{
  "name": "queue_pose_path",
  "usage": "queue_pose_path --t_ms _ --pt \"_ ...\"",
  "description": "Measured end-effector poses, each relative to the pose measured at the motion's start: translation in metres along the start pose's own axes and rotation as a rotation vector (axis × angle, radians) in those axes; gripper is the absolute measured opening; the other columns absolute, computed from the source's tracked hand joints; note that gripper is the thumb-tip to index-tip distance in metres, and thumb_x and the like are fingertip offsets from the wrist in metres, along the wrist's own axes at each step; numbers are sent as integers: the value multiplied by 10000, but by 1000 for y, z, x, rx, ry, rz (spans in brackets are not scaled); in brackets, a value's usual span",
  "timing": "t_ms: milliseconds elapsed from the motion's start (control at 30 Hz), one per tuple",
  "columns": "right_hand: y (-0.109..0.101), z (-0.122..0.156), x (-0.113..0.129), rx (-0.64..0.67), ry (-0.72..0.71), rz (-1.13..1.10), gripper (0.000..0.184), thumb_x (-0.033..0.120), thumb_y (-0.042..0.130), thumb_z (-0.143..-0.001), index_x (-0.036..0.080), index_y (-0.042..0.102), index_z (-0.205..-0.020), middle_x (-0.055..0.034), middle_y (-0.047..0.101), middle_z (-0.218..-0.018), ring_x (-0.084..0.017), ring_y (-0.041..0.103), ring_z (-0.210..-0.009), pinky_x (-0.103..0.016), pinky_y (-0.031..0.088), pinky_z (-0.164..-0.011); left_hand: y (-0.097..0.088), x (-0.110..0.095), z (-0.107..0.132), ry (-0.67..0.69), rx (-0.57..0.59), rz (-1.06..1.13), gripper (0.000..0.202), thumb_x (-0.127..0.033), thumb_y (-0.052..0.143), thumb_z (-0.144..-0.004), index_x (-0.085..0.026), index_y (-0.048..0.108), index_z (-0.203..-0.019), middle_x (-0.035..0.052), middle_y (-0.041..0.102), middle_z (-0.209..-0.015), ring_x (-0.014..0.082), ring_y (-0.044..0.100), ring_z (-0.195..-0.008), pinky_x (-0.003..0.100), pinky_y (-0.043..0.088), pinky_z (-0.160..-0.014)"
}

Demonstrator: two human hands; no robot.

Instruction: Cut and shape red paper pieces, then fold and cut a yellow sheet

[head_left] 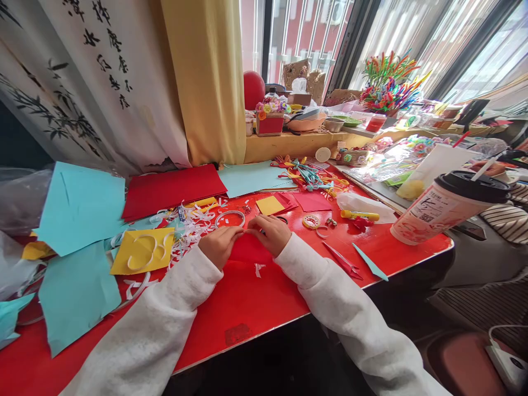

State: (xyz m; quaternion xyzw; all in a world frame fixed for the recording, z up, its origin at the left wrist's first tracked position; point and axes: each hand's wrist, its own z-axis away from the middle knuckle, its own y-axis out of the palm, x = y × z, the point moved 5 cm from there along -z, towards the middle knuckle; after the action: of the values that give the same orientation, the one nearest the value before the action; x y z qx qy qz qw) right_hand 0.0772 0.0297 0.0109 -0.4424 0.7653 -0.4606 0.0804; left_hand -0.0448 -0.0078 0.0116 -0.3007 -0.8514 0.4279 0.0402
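Note:
My left hand (pixel 220 245) and my right hand (pixel 270 232) meet at the middle of the red table (pixel 247 302), both in white sleeves. Fingers of both hands are curled and pinched together over a red sheet of paper (pixel 247 247). Between the fingertips runs something thin that I cannot make out. Just beyond the hands lies a white paper ring (pixel 230 218). A small white scrap (pixel 259 269) lies right in front of my hands. Black scissors handles (pixel 282 219) peek out behind my right hand.
Light blue sheets (pixel 78 209), a red sheet (pixel 171 190), yellow paper (pixel 142 250) and white strips litter the left. A lidded drink cup (pixel 445 206) with a straw lies tilted at the right edge. Red and teal paper slivers (pixel 355 264), tape roll (pixel 311 221), crafts on the sill.

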Motion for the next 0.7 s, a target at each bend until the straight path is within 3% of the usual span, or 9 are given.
queue_pose_path --t_ms 267,400,533,700 --pt "3 -1 -3 -9 23 52 208 309 403 -834 170 533 -752 -17 624 -753 -100 552 -674 -213 340 -657 5 1 0 -62 54 91 224 -269 391 -818 -163 579 -878 48 650 -856 135 593 -785 255 459 -726" --pt "4 -1 -5 -30 41 122 319 346 333 -856 168 543 -695 -16 617 -682 -97 542 -619 -217 323 -637 4 2 -1 -178 102 184 217 -287 407 -809 -178 587 -857 23 657 -845 122 601 -742 224 454 -674" --pt "6 -1 -4 21 15 156 324 345 351 -851 167 548 -665 -8 610 -632 -92 534 -586 -220 307 -635 3 3 -1 -292 142 225 197 -298 442 -783 -199 600 -846 -13 665 -792 104 596 -640 204 448 -596" --pt "7 -1 -4 91 -1 167 280 309 363 -853 159 550 -707 -18 615 -674 -93 535 -615 -222 295 -640 7 2 0 -358 147 316 193 -278 481 -750 -191 596 -878 -4 663 -832 106 601 -684 196 463 -603"
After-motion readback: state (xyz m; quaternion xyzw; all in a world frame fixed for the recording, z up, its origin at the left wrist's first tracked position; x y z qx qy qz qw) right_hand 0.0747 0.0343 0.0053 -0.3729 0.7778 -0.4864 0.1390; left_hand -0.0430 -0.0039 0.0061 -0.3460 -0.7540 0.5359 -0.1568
